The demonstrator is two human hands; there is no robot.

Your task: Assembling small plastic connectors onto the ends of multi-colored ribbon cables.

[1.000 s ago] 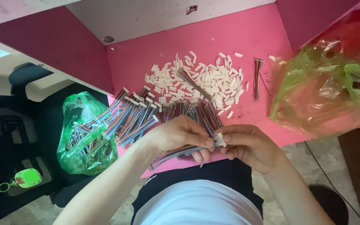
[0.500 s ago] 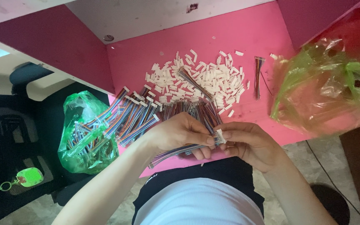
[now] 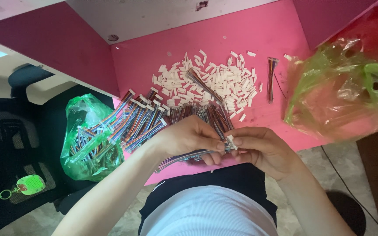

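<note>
- Two hands meet at the near edge of the pink table; together they pinch one small white plastic plug on one bundle of thin coloured wires
- Too many loose white plastic plugs to count lie in one heap farther back; one big row of coloured wire bundles lies left; one thin wire bundle lies right
- Two green plastic bags: one bag of wires left, one crinkly bag right
- The left hand curls closed over the wires; the right hand curls, its fingertips squeezing the plug
</note>
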